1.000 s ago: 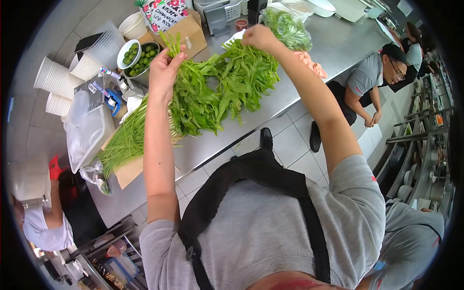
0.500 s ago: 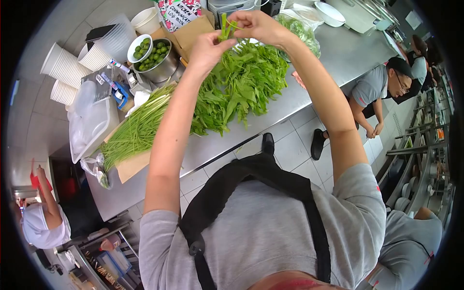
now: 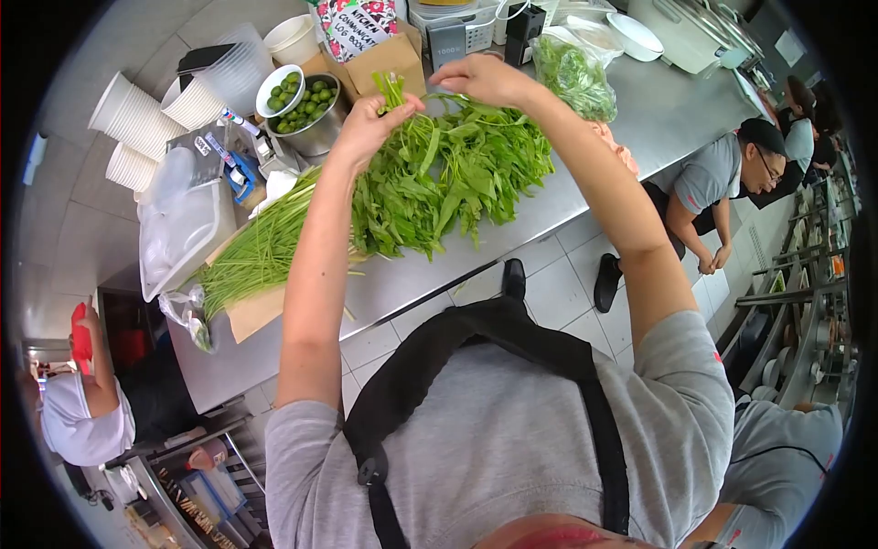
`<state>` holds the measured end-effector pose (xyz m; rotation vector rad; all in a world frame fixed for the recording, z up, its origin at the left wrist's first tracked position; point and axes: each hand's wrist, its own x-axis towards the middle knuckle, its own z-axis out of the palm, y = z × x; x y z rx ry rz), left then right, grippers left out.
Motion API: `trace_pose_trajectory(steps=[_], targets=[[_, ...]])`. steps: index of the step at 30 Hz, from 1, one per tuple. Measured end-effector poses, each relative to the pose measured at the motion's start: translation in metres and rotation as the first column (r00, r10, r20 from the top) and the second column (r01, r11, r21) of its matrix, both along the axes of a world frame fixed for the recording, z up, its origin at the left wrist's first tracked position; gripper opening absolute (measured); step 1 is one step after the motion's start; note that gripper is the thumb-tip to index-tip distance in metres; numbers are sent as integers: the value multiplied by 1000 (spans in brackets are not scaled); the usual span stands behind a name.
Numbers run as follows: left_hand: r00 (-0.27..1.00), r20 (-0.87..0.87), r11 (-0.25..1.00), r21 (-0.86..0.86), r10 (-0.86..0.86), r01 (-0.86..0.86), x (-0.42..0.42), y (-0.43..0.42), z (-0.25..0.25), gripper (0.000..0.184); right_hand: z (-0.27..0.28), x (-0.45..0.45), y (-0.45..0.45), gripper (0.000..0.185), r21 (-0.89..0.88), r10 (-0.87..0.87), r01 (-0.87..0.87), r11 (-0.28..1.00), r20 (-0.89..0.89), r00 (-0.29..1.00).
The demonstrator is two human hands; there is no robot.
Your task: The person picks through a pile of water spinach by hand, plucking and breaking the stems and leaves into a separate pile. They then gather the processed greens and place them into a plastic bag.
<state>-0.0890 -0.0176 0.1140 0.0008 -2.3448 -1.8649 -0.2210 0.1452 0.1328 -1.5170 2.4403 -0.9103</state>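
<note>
My left hand (image 3: pixel 373 128) is closed round the cut stems of a bunch of leafy greens (image 3: pixel 391 87), with the stem ends sticking up above the fingers. To its right, my right hand (image 3: pixel 489 80) hovers over the far side of the pile, fingers bent and pressed together. Whatever those fingers pinch, if anything, is too small to make out. Beneath both hands a heap of long-leaved greens (image 3: pixel 485 165) spreads over the steel counter (image 3: pixel 384 284). Left of the heap lie thin green stalks (image 3: pixel 261 247) on brown cardboard (image 3: pixel 254 316), partly behind my left forearm.
Small green limes fill a white bowl (image 3: pixel 277 75) and a metal pot (image 3: pixel 326 133) at the back. Stacked paper cups (image 3: pixel 128 114), a plastic tub (image 3: pixel 215 229) and a cardboard box (image 3: pixel 389 62) stand around. Bagged greens (image 3: pixel 572 78) lie right. A co-worker (image 3: pixel 709 174) bends beyond the counter.
My hands have moved apart: the left has shifted left and down with the stems, while the right has come away from them. The camera view has shifted slightly.
</note>
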Motion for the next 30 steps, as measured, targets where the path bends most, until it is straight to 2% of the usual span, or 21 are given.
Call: trace_pose_trajectory(steps=[2,4,6,8,9,11,12,14,15,17,18,20,21,22,24,25,26,28,29,30], targets=[[1000,3,999,26,-18,18,1,0,3,13,-13,-3,-9,24,-46,39,-36,998,70,997],[999,4,998,51,-34,34,2,-1,4,13,-12,5,-12,21,-58,134,-122,991,336,932],[1000,-14,999,36,-3,4,2,-3,2,13,-12,2,-12,17,-26,120,-118,993,315,942],[1000,-25,1000,13,8,-8,4,-3,0,13,-21,-5,-14,15,-139,2,35,990,255,967],[999,-38,1000,-12,17,-17,4,-2,0,12,-19,-3,-15,15,-138,2,34,990,258,966],[995,-93,998,-47,24,-29,-1,-2,-9,12,-15,2,-21,15,3,-160,160,987,21,987],[988,-150,996,-80,30,-42,-2,0,-9,12,-17,2,-24,15,4,-162,162,987,22,986],[984,-164,991,-109,66,-84,-1,2,-8,12,-22,4,-30,15,-46,-338,335,941,-190,922],[979,-179,982,-136,102,-128,1,4,-8,12,-20,2,-27,15,-43,-338,336,941,-188,922],[973,-182,977,-130,145,-170,4,-2,-11,12,-13,-2,-17,16,19,-513,541,841,-295,806],[962,-194,968,-124,191,-217,5,-7,-12,11,-20,-6,-12,16,21,-512,541,841,-295,807],[949,-202,955,-120,242,-269,10,-16,-7,12,-41,-12,-5,17,-61,-404,516,855,-702,586],[942,-187,953,-61,280,-295,11,-21,-6,14,-45,-9,-6,18,-137,-404,460,877,-728,554],[933,-172,947,-3,316,-321,12,-26,-5,15,-40,0,-10,18,-135,-402,459,878,-728,555],[920,-223,943,-8,322,-333,13,-32,0,15,-34,15,-20,18,192,-201,355,915,-548,812],[921,-216,946,80,325,-315,15,-33,4,14,-49,13,-25,17,217,-168,275,937,-411,896],[921,-212,941,166,326,-295,16,-34,9,13,-60,17,-28,17,217,-169,274,937,-407,898],[904,-276,938,210,327,-275,17,-32,17,13,-75,26,-31,17,304,92,-44,952,-144,985],[895,-280,933,201,347,-298,21,-32,22,14,-81,34,-32,17,304,95,-47,952,-144,985],[885,-283,926,194,369,-324,23,-32,25,14,-86,43,-34,18,383,-9,102,918,-236,972]])
